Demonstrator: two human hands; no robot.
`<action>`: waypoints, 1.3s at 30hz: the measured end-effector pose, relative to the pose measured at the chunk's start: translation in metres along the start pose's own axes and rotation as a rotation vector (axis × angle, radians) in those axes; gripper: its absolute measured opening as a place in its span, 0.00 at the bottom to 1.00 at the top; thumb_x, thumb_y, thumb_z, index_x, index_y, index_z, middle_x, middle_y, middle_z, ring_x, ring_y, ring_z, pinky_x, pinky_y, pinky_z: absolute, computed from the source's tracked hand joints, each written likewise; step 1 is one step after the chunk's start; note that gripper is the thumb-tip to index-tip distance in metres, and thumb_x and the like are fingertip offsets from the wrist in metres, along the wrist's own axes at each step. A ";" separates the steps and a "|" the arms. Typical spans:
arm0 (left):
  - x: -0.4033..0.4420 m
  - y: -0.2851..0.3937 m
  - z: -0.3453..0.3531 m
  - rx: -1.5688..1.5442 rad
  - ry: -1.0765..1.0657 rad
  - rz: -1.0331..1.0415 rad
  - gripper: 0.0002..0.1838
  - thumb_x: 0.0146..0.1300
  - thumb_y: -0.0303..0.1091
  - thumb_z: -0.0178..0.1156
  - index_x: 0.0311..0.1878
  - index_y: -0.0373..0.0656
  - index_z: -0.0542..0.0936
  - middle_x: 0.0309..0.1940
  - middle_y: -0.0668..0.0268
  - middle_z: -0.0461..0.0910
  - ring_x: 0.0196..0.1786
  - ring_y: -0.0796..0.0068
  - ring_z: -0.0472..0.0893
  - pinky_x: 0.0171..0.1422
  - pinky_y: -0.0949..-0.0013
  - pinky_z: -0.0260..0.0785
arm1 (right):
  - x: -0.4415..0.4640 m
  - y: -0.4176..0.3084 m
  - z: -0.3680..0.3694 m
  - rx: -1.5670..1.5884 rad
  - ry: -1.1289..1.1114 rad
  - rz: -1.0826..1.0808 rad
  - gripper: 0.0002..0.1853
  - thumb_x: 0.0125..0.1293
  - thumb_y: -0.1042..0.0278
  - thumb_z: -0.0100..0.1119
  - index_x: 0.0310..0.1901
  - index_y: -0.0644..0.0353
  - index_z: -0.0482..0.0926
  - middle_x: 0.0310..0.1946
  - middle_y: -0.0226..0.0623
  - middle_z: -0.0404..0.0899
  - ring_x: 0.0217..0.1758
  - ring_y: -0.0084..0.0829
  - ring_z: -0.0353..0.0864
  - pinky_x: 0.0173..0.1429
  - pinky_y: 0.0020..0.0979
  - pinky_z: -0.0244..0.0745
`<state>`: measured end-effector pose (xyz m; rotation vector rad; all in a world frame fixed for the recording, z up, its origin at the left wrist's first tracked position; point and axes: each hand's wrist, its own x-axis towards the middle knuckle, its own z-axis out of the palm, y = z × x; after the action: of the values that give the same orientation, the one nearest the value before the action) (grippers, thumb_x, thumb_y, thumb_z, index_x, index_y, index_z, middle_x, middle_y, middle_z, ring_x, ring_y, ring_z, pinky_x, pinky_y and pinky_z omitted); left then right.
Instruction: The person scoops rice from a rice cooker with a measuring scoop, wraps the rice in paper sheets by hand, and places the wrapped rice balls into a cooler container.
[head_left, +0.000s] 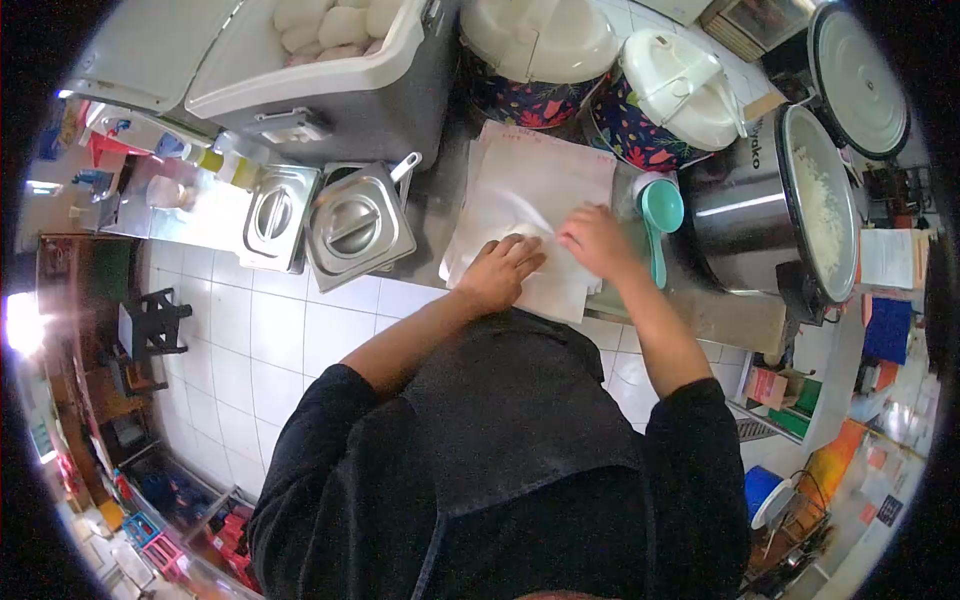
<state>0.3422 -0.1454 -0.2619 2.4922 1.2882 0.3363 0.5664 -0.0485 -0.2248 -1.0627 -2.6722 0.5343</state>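
Note:
A stack of white paper sheets (545, 165) lies on the metal counter in front of me. My left hand (503, 270) rests on the paper with its fingers spread over a small whitish mound, whose contents I cannot make out. To its right, my right hand (597, 241) is closed, with its fingertips at the raised fold of the sheet; what it grips is too small to tell. A turquoise scoop (662, 207) with a long handle lies just right of the paper.
Lidded steel pans (358, 228) stand left of the paper. A grey cooler (365, 115) holds round pale packages behind them. Two flowered containers (640, 125) stand at the back. An open rice pot (745, 205) is at the right, above the counter edge (720, 318).

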 end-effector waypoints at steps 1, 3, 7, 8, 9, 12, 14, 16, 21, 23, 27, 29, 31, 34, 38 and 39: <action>-0.001 0.000 0.000 -0.015 -0.010 -0.006 0.32 0.55 0.32 0.61 0.68 0.49 0.74 0.72 0.65 0.66 0.73 0.61 0.65 0.73 0.55 0.63 | -0.010 -0.007 0.002 -0.002 -0.001 -0.043 0.05 0.60 0.64 0.63 0.32 0.54 0.84 0.35 0.34 0.81 0.48 0.41 0.79 0.55 0.45 0.71; -0.001 -0.003 0.006 -0.017 0.021 0.017 0.34 0.54 0.32 0.62 0.68 0.51 0.73 0.71 0.64 0.68 0.73 0.60 0.66 0.73 0.54 0.63 | -0.023 -0.011 0.020 -0.044 0.047 -0.031 0.05 0.60 0.65 0.63 0.31 0.55 0.84 0.35 0.34 0.81 0.48 0.40 0.78 0.54 0.44 0.72; 0.004 0.000 0.004 0.111 -0.107 0.076 0.32 0.59 0.34 0.59 0.70 0.52 0.72 0.69 0.64 0.70 0.72 0.63 0.68 0.74 0.50 0.62 | -0.027 -0.019 0.040 -0.123 0.093 0.000 0.05 0.58 0.66 0.63 0.33 0.56 0.84 0.34 0.35 0.81 0.48 0.39 0.78 0.54 0.42 0.72; 0.007 0.004 -0.005 0.200 0.031 0.125 0.29 0.61 0.34 0.58 0.69 0.52 0.73 0.68 0.64 0.72 0.72 0.64 0.69 0.74 0.50 0.61 | -0.028 -0.018 0.043 -0.114 0.098 0.071 0.05 0.58 0.67 0.63 0.34 0.56 0.84 0.35 0.36 0.81 0.48 0.40 0.79 0.54 0.43 0.72; 0.012 0.010 -0.016 0.287 0.170 0.175 0.27 0.62 0.35 0.57 0.68 0.52 0.74 0.67 0.65 0.73 0.71 0.65 0.69 0.75 0.49 0.59 | -0.029 -0.016 0.047 -0.105 0.103 0.144 0.05 0.58 0.67 0.63 0.35 0.56 0.84 0.35 0.37 0.81 0.48 0.40 0.79 0.54 0.43 0.73; 0.033 0.001 -0.016 0.410 0.395 0.180 0.19 0.63 0.36 0.56 0.57 0.49 0.80 0.56 0.68 0.78 0.66 0.66 0.73 0.75 0.51 0.58 | -0.029 -0.018 0.042 -0.093 0.027 0.146 0.07 0.59 0.67 0.63 0.38 0.57 0.83 0.39 0.40 0.81 0.50 0.43 0.79 0.55 0.44 0.73; 0.040 -0.017 -0.006 0.422 0.186 0.080 0.09 0.62 0.35 0.56 0.40 0.50 0.85 0.42 0.70 0.80 0.60 0.67 0.77 0.74 0.53 0.57 | -0.034 -0.022 0.036 -0.068 -0.034 0.119 0.08 0.60 0.67 0.63 0.40 0.58 0.82 0.41 0.41 0.81 0.51 0.44 0.79 0.55 0.45 0.74; 0.026 -0.021 -0.022 0.409 0.017 0.051 0.10 0.63 0.35 0.56 0.43 0.52 0.85 0.45 0.72 0.81 0.58 0.69 0.76 0.71 0.53 0.58 | -0.040 -0.023 0.031 -0.027 -0.076 0.131 0.08 0.62 0.67 0.62 0.41 0.58 0.82 0.43 0.42 0.82 0.52 0.46 0.80 0.55 0.45 0.75; 0.002 -0.036 -0.009 0.322 -0.081 -0.032 0.07 0.62 0.34 0.58 0.38 0.53 0.86 0.41 0.73 0.82 0.52 0.70 0.78 0.63 0.55 0.61 | -0.050 0.003 0.056 0.110 -0.077 0.317 0.10 0.61 0.64 0.65 0.42 0.59 0.82 0.43 0.41 0.82 0.54 0.46 0.80 0.57 0.45 0.76; -0.001 -0.036 -0.003 0.247 -0.097 -0.081 0.07 0.61 0.34 0.58 0.38 0.53 0.86 0.40 0.72 0.82 0.52 0.70 0.78 0.62 0.55 0.62 | -0.046 0.004 0.060 0.169 0.001 0.463 0.11 0.62 0.63 0.65 0.42 0.58 0.82 0.42 0.41 0.82 0.53 0.46 0.80 0.58 0.45 0.75; 0.000 -0.016 -0.028 0.202 -0.154 -0.093 0.08 0.61 0.36 0.59 0.38 0.53 0.87 0.42 0.71 0.83 0.52 0.67 0.78 0.60 0.55 0.63 | -0.034 0.004 0.061 0.019 0.249 0.408 0.09 0.65 0.64 0.60 0.44 0.56 0.83 0.39 0.41 0.81 0.49 0.46 0.80 0.58 0.45 0.74; 0.000 -0.028 -0.008 0.278 -0.131 -0.082 0.08 0.60 0.37 0.60 0.38 0.52 0.87 0.43 0.70 0.83 0.53 0.64 0.78 0.60 0.54 0.63 | -0.033 0.005 0.063 -0.112 0.242 0.265 0.09 0.65 0.66 0.58 0.44 0.54 0.83 0.37 0.39 0.80 0.46 0.45 0.80 0.55 0.46 0.74; 0.004 -0.039 -0.003 0.199 -0.179 -0.143 0.09 0.59 0.40 0.62 0.38 0.50 0.87 0.47 0.68 0.81 0.56 0.62 0.76 0.60 0.53 0.63 | -0.032 0.007 0.062 -0.198 0.113 0.183 0.08 0.63 0.66 0.57 0.43 0.53 0.82 0.35 0.37 0.79 0.44 0.43 0.80 0.53 0.45 0.74; 0.014 -0.034 -0.021 0.051 -0.186 -0.364 0.11 0.59 0.42 0.63 0.39 0.48 0.87 0.49 0.65 0.81 0.57 0.59 0.74 0.62 0.50 0.61 | -0.040 -0.002 0.068 -0.227 0.072 0.052 0.07 0.61 0.66 0.57 0.40 0.53 0.81 0.36 0.35 0.79 0.45 0.40 0.80 0.49 0.44 0.73; 0.019 -0.025 -0.014 0.112 0.076 -0.450 0.12 0.61 0.43 0.64 0.42 0.47 0.86 0.50 0.61 0.79 0.59 0.56 0.72 0.62 0.50 0.61 | -0.041 -0.008 0.070 -0.265 0.018 0.080 0.07 0.61 0.65 0.57 0.39 0.54 0.80 0.36 0.37 0.78 0.45 0.38 0.81 0.48 0.44 0.74; 0.018 -0.028 -0.006 0.132 0.154 -0.424 0.12 0.61 0.43 0.64 0.42 0.47 0.86 0.50 0.62 0.79 0.59 0.57 0.72 0.63 0.50 0.61 | -0.041 -0.010 0.068 -0.258 0.024 0.087 0.07 0.61 0.66 0.57 0.39 0.55 0.80 0.36 0.38 0.78 0.45 0.39 0.81 0.48 0.45 0.74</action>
<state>0.3293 -0.1146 -0.2660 2.2457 1.9088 0.3528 0.5670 -0.1009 -0.2857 -1.2478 -2.7369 0.1907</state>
